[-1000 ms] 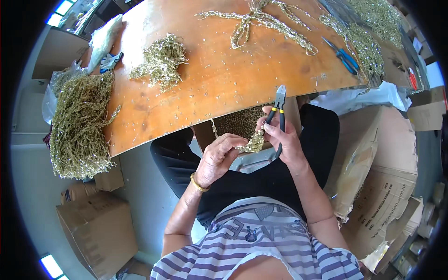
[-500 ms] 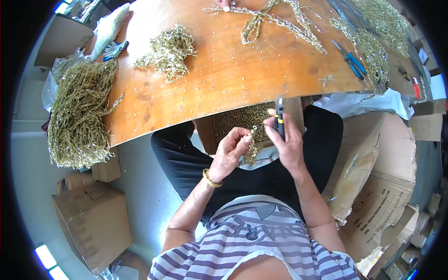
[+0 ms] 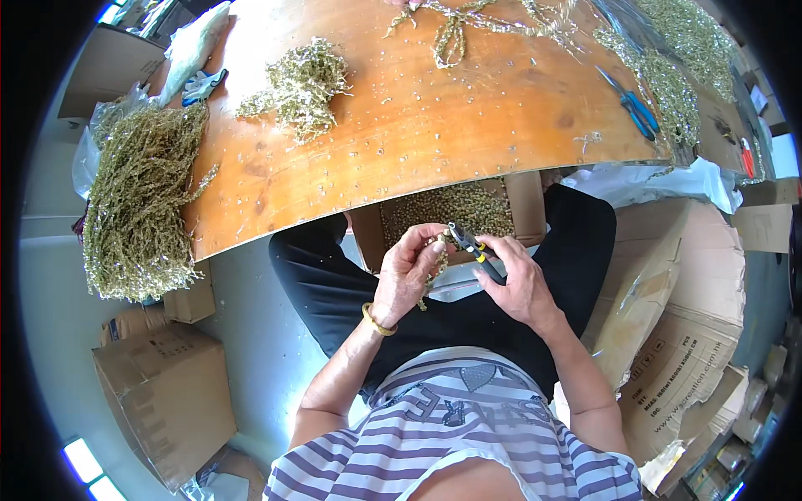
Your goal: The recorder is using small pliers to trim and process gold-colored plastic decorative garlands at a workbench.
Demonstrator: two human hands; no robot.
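1. Thin, glittering gold beaded strand [image 3: 433,270]: off the orange-brown wooden worktop's [image 3: 351,171] near edge, pinched in the left hand [image 3: 409,267]; likely light, limp, slippery; best held close to its upper end.
2. Metal cutters [image 3: 469,243], black-and-yellow handles: gripped by the right hand [image 3: 520,285]; probably rigid.

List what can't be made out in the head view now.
All in the head view:
Box, far side: hidden by the table.
Beads in it: too small to count.
Cutters, handles: partly covered by the right hand.
Strand, gripped part: covered by the left hand.
Another person's hand: cut off by the top edge.
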